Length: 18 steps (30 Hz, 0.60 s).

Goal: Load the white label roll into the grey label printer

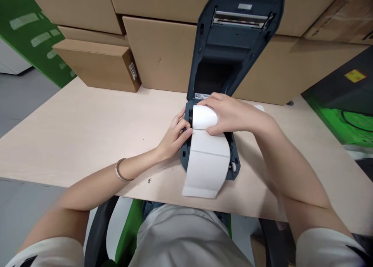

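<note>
Pale shirt cloth [186, 236] fills the bottom of my view, and past it I see a light wooden desk [87, 131]. From far away, I look down at a dark label printer [184, 163] on that desk, with its lid [223, 47] standing wide open. Inside the printer sits a white paper roll [204, 117], and a wide paper strip [207, 168] comes off it toward the shirt. Over the roll, the right hand [227, 112] is curved, thumb on the near side and fingers on the far side, gripping it near its right end. At the printer's left side, the left hand [175, 138] has bent fingers and a thumb beside the paper; I can't tell if it pinches anything. I think the roll is light, firm and a bit smooth, so it may slip or turn. Its two ends look like good places to hold. I think the strip is thin and bendy, and a hard squeeze could crease it
</note>
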### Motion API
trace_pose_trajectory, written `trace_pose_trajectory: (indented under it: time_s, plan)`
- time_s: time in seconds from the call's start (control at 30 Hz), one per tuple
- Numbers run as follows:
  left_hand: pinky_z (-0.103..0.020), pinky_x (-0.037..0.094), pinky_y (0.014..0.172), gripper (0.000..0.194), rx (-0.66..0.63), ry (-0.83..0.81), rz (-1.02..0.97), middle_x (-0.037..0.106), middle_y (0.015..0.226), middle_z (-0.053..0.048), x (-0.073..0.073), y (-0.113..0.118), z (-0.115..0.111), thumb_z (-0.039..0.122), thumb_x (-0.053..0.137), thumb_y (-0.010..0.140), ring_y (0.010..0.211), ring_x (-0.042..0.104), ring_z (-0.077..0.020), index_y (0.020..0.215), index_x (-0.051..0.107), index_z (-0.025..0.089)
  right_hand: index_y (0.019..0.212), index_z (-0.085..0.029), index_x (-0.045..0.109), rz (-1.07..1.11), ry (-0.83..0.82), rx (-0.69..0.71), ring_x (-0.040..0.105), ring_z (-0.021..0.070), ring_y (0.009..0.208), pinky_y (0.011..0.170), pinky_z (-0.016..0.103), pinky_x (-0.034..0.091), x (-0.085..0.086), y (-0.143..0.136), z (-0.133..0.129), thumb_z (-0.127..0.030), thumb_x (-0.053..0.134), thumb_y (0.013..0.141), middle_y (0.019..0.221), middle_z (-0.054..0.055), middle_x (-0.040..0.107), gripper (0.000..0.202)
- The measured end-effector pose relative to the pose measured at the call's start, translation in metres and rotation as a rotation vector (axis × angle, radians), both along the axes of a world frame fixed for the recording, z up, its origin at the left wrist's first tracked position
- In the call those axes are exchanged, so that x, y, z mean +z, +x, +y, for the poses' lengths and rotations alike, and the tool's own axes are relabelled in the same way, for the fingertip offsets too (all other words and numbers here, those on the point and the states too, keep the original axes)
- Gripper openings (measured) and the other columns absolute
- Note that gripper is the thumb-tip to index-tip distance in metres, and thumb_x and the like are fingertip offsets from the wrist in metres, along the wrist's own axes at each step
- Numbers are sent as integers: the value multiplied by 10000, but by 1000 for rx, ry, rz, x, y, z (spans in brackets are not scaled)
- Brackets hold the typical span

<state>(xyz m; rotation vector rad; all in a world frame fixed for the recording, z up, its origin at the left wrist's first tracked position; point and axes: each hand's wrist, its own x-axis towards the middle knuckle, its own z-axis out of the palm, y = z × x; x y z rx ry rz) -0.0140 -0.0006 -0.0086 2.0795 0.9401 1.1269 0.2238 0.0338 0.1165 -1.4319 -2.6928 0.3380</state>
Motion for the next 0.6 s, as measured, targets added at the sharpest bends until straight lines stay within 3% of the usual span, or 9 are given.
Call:
trace_pose_trajectory:
  time_s: [0.2, 0.37, 0.5, 0.6]
  plan:
    - [-598, 420, 1310, 532, -10, -33, -26, 688, 1466, -162, 0, 0, 1, 758, 401, 1089, 1716, 322, -342, 942, 557, 271, 1413, -245, 648, 82, -12, 38, 666, 367, 1266, 972, 450, 577, -22, 8, 10, -346, 802, 701, 1371, 116, 673, 735]
    - [-612, 428, 1300, 544, -1, -27, -13, 633, 1557, -161, -1, 0, 2, 769, 404, 1081, 1712, 324, -352, 936, 558, 268, 1467, -263, 638, 44, -38, 18, 673, 399, 1306, 1043, 541, 588, -40, 8, 10, -391, 834, 743, 1424, 131, 680, 761]
    - [-604, 435, 1297, 536, -3, -11, -7, 660, 1516, -163, -1, 0, 2, 756, 393, 1090, 1703, 344, -349, 937, 557, 269, 1529, -201, 633, -2, 151, 12, 646, 449, 1369, 1111, 666, 549, -29, -1, -34, -385, 655, 960, 1517, 201, 656, 598]
    - [-593, 417, 1315, 535, -10, -17, -8, 668, 1502, -162, 0, 0, 1, 749, 374, 1098, 1711, 329, -338, 947, 556, 269, 1556, -170, 637, 39, 180, 29, 681, 439, 1355, 1087, 683, 587, -27, -7, -85, -535, 425, 1093, 1518, 219, 682, 626]
